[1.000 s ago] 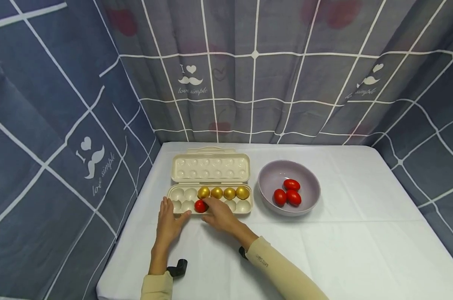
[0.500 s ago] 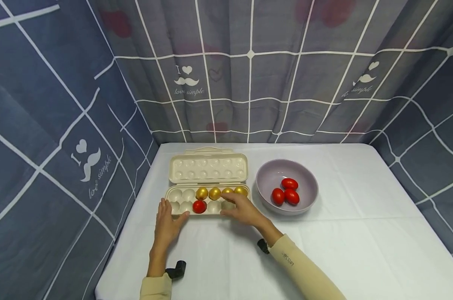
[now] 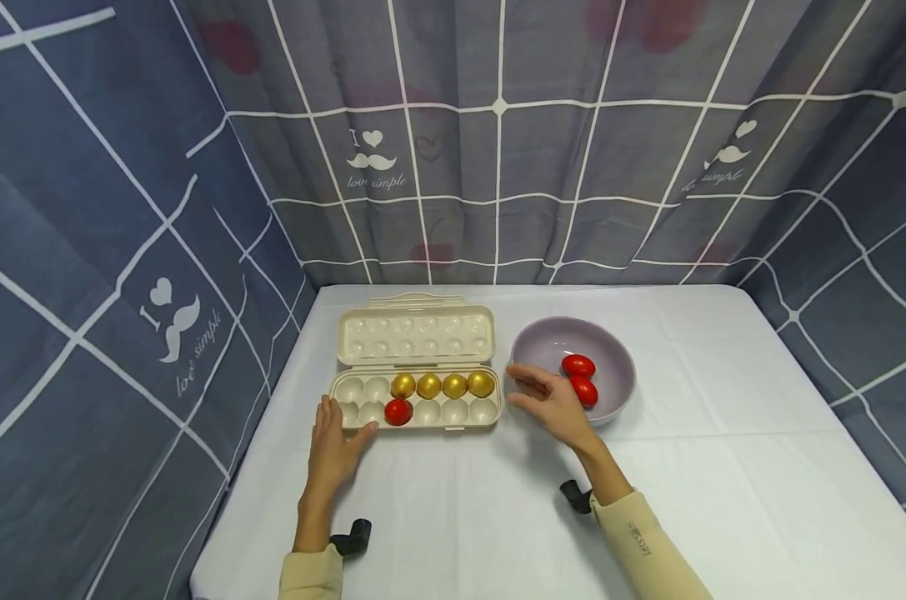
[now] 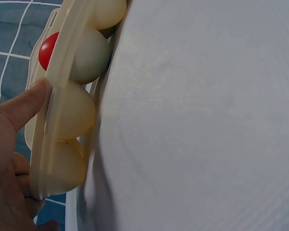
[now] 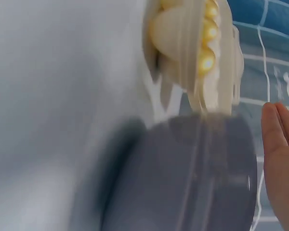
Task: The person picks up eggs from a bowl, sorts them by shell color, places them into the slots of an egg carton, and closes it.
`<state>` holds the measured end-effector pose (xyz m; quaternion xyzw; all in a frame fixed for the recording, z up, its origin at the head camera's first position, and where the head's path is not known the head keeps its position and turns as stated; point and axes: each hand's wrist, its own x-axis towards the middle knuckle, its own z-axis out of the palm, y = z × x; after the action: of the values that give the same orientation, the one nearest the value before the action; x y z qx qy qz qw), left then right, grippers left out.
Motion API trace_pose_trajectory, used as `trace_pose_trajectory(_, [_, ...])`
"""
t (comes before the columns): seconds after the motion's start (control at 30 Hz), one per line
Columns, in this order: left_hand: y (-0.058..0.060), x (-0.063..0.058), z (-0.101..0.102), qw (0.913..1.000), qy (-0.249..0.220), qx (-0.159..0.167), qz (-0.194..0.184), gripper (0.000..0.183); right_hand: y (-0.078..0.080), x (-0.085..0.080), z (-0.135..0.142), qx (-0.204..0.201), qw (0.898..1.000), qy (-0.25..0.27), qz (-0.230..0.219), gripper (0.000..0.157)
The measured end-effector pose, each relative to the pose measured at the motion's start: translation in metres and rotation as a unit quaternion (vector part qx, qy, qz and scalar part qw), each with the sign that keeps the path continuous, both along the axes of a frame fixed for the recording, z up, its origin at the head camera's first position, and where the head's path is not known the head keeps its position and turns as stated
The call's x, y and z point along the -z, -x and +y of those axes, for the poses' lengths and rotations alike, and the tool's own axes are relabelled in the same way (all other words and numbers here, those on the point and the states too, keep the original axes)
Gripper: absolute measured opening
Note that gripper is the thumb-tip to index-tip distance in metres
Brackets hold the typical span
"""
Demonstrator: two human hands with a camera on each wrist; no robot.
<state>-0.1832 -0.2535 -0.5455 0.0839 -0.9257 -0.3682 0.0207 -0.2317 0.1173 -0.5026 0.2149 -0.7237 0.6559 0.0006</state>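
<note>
A cream egg carton (image 3: 362,414) lies with its lid folded back. Several gold eggs (image 3: 454,385) fill the right part of its back row; a single red egg (image 3: 397,412) sits in the front row. My left hand (image 3: 334,450) rests at the carton's front left corner, thumb along the front edge, fingers straight along the left end. In the left wrist view the thumb touches the rim. My right hand (image 3: 556,407), holding nothing, is over the left rim of a lilac bowl (image 3: 618,358). Two red eggs (image 3: 582,390) show in the bowl; the hand covers part of it.
A white cloth (image 3: 708,500) covers the table. Dark grey-blue curtains (image 3: 453,167) with white lines close in the back and both sides. Black wrist devices (image 3: 353,539) are worn near both sleeves.
My right hand has let go of the red egg in the carton's front row and moved right to the bowl, now hiding one egg there. The left hand stays at the carton.
</note>
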Motion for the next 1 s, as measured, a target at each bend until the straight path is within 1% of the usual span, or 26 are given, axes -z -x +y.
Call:
trace_pose_trajectory(0.07, [0.0,0.0,0.0,1.0,0.001,-0.003,-0.002,0.101,0.001,0.0,0.012,0.01,1.0,0.003,-0.004,0.046])
trace_pose_trajectory(0.27, [-0.002,-0.001,0.0,1.0,-0.005,-0.008,-0.001,0.101,0.0,-0.001,0.042,0.015,0.999,0.018,-0.037,0.051])
trace_pose_trajectory(0.4, [-0.001,-0.001,0.001,1.0,-0.007,-0.006,0.001,0.102,-0.002,-0.001,0.058,0.025,0.998,0.006,-0.051,0.053])
trace_pose_trajectory(0.53, [0.0,0.0,0.002,0.9999,-0.008,-0.005,0.004,0.102,0.0,0.0,0.066,0.029,0.998,-0.005,-0.059,0.054])
trace_pose_trajectory(0.63, [-0.001,-0.001,0.003,0.9999,-0.007,-0.007,0.006,0.101,0.003,0.0,0.067,0.038,0.996,-0.04,-0.071,0.055])
trace_pose_trajectory(0.77, [-0.001,-0.002,0.003,0.9999,-0.01,-0.008,0.006,0.101,0.009,-0.001,0.065,0.052,0.989,-0.101,-0.096,0.057])
trace_pose_trajectory(0.87, [-0.002,-0.002,0.002,0.9999,-0.016,-0.005,0.003,0.101,0.012,-0.004,0.063,0.057,0.983,-0.127,-0.115,0.06])
trace_pose_trajectory(1.0, [-0.001,-0.002,0.002,0.9998,-0.016,-0.006,0.005,0.101,0.016,-0.006,0.059,0.064,0.978,-0.158,-0.123,0.058])
